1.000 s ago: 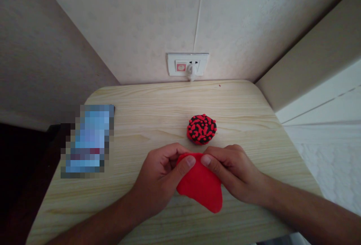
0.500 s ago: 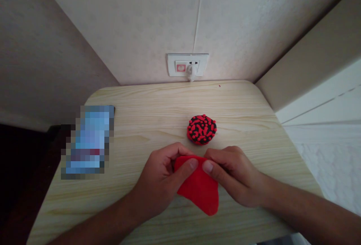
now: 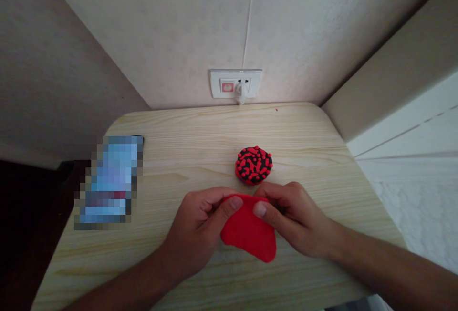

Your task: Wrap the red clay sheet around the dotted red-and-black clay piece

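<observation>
Well out to the left of the grip, the worktop (image 3: 171,149) ends in a slanting edge; its far edge, rounded at the corners, meets the wall (image 3: 179,39) beyond the grip, and its right edge slopes in under the right forearm. Wood grain shows in a broad stretch left of the grip and a narrower one to its right.

The left hand (image 3: 200,230) and right hand (image 3: 296,218) share a narrow grip, thumbs on top, pinching a thin red sheet (image 3: 250,234) that hangs between them toward the wearer.

Far left of the grip, a flat device (image 3: 110,172) lies along the left edge. A wall socket (image 3: 216,84) with a clear plug (image 3: 241,92) sits beyond the grip. Just ahead of the fingertips stands a red-and-black disc (image 3: 254,164), contact unclear. Past the right edge spreads a white quilted surface (image 3: 422,206).

The device's face is pixelated; the socket's pinkish square label (image 3: 227,87) is too small to read.
</observation>
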`<state>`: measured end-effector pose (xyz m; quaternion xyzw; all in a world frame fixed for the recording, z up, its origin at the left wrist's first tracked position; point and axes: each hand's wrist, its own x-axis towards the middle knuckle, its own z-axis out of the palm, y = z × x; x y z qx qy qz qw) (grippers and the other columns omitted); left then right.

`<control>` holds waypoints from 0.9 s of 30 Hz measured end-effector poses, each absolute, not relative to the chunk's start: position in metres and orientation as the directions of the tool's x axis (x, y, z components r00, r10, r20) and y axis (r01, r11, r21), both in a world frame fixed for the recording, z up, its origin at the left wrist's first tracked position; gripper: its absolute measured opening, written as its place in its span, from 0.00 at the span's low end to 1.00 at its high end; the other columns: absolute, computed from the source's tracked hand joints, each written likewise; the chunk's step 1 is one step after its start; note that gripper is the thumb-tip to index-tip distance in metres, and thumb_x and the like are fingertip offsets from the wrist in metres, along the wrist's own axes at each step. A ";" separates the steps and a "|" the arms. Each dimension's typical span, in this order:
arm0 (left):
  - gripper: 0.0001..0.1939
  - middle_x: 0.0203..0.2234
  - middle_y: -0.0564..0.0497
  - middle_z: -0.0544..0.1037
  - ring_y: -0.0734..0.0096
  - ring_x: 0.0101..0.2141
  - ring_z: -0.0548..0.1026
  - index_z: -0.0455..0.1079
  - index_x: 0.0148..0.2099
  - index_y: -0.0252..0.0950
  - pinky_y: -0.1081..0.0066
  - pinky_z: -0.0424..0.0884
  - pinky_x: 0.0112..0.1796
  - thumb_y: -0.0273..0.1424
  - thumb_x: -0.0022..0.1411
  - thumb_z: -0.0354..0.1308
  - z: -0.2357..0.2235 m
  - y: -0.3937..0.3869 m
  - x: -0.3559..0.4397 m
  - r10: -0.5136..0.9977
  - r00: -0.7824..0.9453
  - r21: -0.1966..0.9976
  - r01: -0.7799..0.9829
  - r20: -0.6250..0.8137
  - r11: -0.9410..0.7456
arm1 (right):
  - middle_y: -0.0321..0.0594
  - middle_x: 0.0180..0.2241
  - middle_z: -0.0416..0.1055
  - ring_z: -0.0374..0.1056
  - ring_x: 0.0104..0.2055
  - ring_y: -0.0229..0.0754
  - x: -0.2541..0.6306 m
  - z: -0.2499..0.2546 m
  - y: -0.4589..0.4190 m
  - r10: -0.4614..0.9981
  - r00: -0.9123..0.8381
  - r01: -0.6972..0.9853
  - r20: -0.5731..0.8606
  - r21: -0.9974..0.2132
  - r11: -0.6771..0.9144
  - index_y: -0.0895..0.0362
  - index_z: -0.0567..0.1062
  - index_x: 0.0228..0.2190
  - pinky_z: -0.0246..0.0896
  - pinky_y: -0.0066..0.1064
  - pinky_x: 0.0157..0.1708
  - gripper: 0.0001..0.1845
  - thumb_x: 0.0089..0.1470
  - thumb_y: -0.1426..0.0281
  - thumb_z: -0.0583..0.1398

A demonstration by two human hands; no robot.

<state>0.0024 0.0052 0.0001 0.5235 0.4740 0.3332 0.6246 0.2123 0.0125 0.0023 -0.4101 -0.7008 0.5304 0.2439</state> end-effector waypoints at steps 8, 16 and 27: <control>0.16 0.25 0.50 0.80 0.70 0.26 0.73 0.81 0.41 0.33 0.74 0.69 0.28 0.41 0.66 0.60 0.000 0.008 0.004 0.895 0.337 0.948 -0.022 -0.292 0.317 | 0.28 0.18 0.55 0.50 0.18 0.29 0.211 0.005 0.012 0.857 -0.506 0.368 0.097 -0.874 0.316 0.57 0.64 0.23 0.45 0.26 0.20 0.21 0.69 0.68 0.54; 0.19 0.20 0.54 0.70 0.76 0.23 0.64 0.74 0.29 0.32 0.77 0.60 0.24 0.41 0.67 0.59 0.000 0.004 0.001 0.897 0.350 0.960 0.024 -0.270 0.279 | 0.28 0.18 0.56 0.51 0.19 0.30 0.211 0.005 0.012 0.836 -0.549 0.344 0.006 -0.910 0.232 0.56 0.65 0.24 0.46 0.25 0.19 0.19 0.69 0.65 0.55; 0.15 0.21 0.53 0.73 0.76 0.22 0.67 0.76 0.35 0.33 0.78 0.61 0.22 0.38 0.69 0.57 -0.001 0.001 0.004 0.905 0.374 0.978 0.124 -0.204 0.169 | 0.30 0.20 0.60 0.55 0.20 0.32 0.209 0.007 0.011 0.797 -0.603 0.347 -0.040 -0.913 0.216 0.57 0.67 0.29 0.48 0.25 0.20 0.14 0.68 0.65 0.54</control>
